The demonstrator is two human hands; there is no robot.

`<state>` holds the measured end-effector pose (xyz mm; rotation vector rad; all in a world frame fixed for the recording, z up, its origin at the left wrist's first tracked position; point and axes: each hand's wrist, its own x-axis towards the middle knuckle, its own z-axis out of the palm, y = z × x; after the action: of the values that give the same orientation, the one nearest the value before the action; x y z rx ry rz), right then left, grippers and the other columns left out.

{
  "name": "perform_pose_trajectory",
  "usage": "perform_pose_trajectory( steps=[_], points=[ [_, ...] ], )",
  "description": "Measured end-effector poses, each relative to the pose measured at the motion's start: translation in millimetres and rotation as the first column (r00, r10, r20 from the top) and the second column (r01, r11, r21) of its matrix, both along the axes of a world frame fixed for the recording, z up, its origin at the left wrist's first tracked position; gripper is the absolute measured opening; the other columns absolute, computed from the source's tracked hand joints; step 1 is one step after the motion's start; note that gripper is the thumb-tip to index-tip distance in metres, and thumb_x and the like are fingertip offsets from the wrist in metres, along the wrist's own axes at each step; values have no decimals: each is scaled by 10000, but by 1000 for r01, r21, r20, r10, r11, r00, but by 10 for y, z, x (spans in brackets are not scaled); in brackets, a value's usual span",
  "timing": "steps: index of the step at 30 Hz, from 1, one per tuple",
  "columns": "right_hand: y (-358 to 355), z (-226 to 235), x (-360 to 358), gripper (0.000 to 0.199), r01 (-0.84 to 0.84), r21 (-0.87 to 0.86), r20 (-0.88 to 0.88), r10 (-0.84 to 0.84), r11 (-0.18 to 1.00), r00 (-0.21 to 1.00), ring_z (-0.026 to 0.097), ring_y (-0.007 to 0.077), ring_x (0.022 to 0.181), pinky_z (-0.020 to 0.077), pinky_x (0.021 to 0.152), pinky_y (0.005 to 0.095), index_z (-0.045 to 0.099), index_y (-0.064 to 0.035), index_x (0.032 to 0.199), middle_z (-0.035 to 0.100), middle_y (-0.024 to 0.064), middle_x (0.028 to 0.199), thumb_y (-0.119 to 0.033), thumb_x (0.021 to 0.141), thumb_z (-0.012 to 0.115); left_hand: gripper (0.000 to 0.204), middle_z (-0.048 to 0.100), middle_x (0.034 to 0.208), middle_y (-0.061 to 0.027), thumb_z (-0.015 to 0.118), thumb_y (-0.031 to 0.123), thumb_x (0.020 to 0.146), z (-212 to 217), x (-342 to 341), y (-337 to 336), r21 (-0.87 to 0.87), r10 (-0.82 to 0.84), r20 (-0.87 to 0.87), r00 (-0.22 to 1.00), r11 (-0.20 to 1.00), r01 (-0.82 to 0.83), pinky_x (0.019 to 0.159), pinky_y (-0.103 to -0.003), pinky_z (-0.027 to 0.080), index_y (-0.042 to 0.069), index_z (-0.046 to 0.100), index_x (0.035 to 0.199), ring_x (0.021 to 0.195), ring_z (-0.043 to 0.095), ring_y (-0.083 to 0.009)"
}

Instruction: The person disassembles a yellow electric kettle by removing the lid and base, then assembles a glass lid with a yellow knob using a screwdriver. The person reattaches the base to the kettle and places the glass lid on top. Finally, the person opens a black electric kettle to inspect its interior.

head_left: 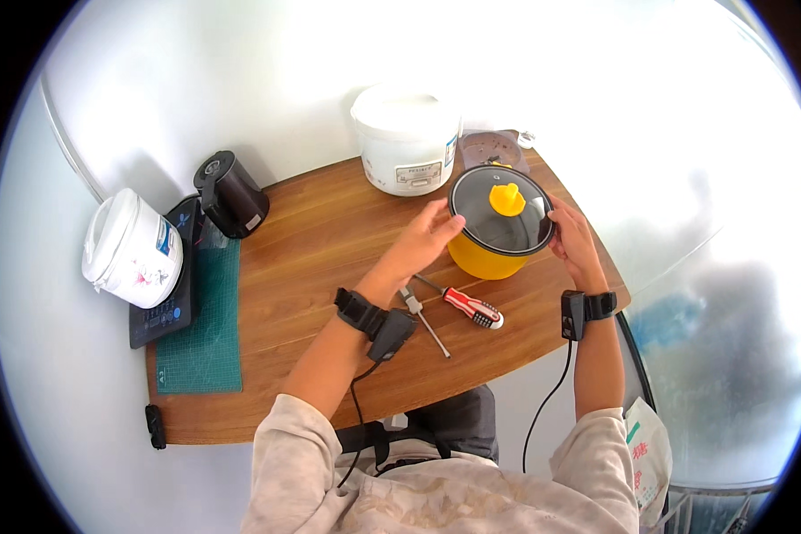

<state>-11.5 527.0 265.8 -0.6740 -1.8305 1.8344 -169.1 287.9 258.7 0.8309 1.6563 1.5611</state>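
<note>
A yellow pot (485, 264) with a dark-rimmed glass lid (481, 200) and yellow knob (507, 199) is at the right of the wooden table. My left hand (425, 236) grips its left side, the thumb at the rim. On the opposite side, my right hand (576, 234) has its fingers curled against the rim. Whether the pot rests on the table or is slightly lifted, I cannot tell. Nearer me lie a red-and-white handled screwdriver (473, 307), its shaft partly behind my left wrist, and a thin metal tool with a grey handle (411, 300).
A white lidded bucket (405, 147) stands behind the pot, beside a brownish shallow tray (491, 147). Leftward are a dark kettle (231, 196), a green cutting mat (200, 347) and a black induction cooktop (156, 325) carrying another white bucket (138, 254). Cables hang from my wrist devices.
</note>
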Motion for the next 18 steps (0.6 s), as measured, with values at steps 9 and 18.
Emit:
perform_pose_trajectory(
  steps=[9, 18],
  points=[
    [372, -260, -29, 414, 61, 64, 72, -66, 996, 995, 348, 17, 463, 232, 406, 193, 670, -91, 1318, 500, -85, 661, -180, 968, 466, 775, 423, 1539, -171, 653, 275, 999, -342, -5, 299, -19, -93, 22, 995, 995, 94, 996, -336, 509, 76, 213, 1605, 1297, 521, -223],
    [457, -310, -69, 369, 117, 57, 72, -121, 991, 990, 333, 11, 486, 224, 423, 188, 641, -116, 1344, 478, -93, 692, -221, 1024, 491, 693, 477, 1498, -193, 628, 220, 988, -311, -34, 330, -34, -74, 30, 997, 997, 75, 923, -313, 521, 121, 301, 1590, 1169, 594, -196]
  ],
)
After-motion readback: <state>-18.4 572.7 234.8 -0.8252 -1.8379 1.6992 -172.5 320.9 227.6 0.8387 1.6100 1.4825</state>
